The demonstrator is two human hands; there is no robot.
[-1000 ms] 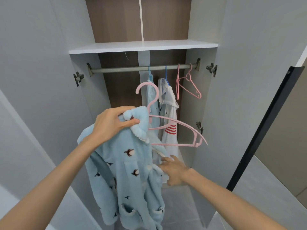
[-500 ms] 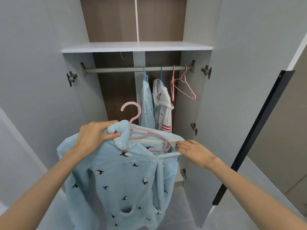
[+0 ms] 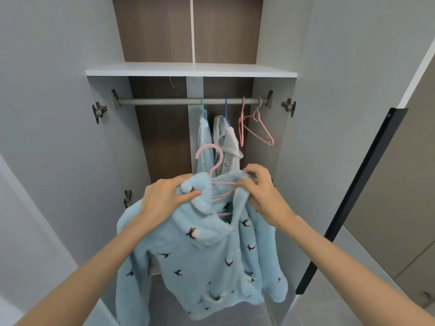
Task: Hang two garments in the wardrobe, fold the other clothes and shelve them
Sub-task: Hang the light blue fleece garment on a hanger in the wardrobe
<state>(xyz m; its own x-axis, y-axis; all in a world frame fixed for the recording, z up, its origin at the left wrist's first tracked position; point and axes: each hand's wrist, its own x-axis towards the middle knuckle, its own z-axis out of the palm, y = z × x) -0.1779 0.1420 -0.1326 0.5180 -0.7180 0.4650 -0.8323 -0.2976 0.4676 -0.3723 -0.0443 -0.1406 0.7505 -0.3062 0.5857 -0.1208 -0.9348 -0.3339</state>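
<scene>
Right hand moved from hanger end up to collar; both hands pinch blue fleece jacket on pink hanger, left hand gripping collar, below rail.

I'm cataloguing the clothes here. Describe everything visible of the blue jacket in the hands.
The jacket is fluffy pale-blue fleece dotted with small dark bird shapes, with a collar, long sleeves and a front pocket. It hangs, open at the neck, on a pink hanger whose hook rises above the collar, not yet on the rail. The left hand grips the collar; the right hand pinches the other shoulder.
</scene>
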